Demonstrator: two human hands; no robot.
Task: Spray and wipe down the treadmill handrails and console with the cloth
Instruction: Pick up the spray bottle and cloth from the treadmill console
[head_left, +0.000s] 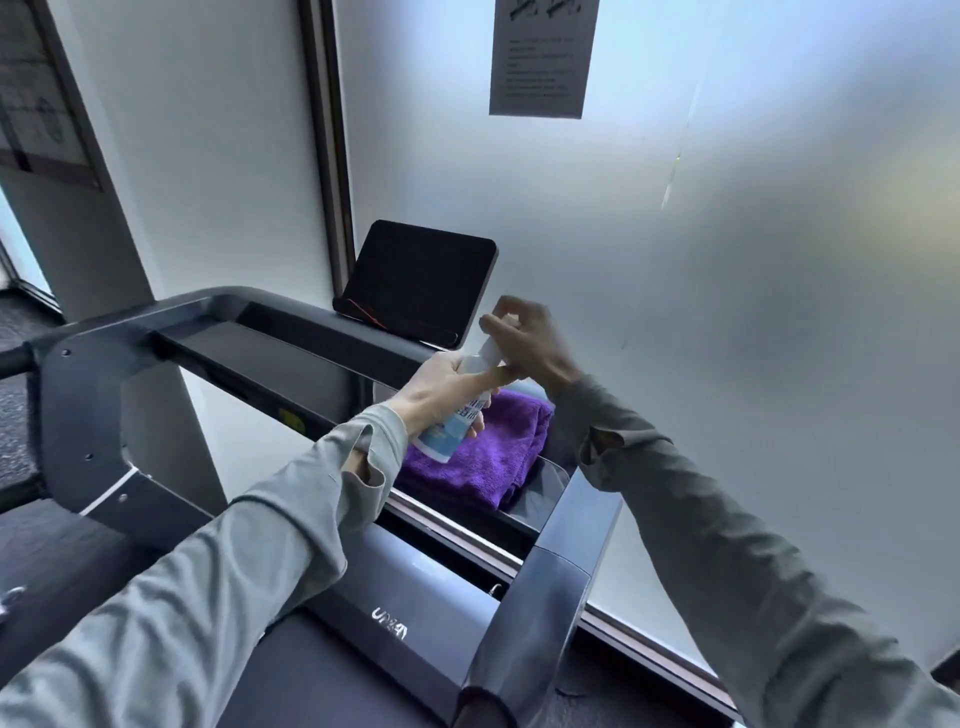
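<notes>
My left hand (441, 389) grips the body of a white spray bottle (447, 434) with a blue label, tilted over the treadmill console. My right hand (530, 338) curls round the bottle's white top, which is blurred. Under the bottle a folded purple cloth (493, 452) lies in the console's right tray. The dark tablet-like console screen (415, 280) stands upright just behind my hands. The grey handrail frame (78, 374) wraps round the left, and the right handrail (550, 577) runs down toward me.
A frosted glass wall (727, 260) rises close behind and to the right of the treadmill, with a paper notice (543, 52) stuck on it. A dark window post (327, 130) stands behind the screen. The treadmill's motor cover (389, 613) lies below my arms.
</notes>
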